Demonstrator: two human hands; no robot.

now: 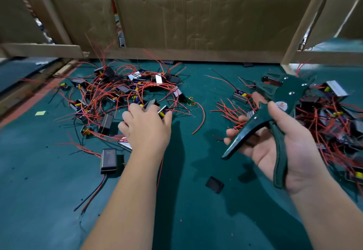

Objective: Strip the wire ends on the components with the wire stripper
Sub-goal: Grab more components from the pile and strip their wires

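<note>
**Now fetching a component to strip**

Left hand (146, 127) curls its fingers round a boxy component (150, 104) in the centre-left tangle of thin red wires (110, 90) on the green desk (196, 200). Right hand (290, 151), at right, grips the dark-green wire stripper (279, 96), handles spread. Best to draw one lead clear first.

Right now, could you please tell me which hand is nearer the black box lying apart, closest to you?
Left. The left hand is just right of the black box; the right hand holds the wire stripper far right.
</note>
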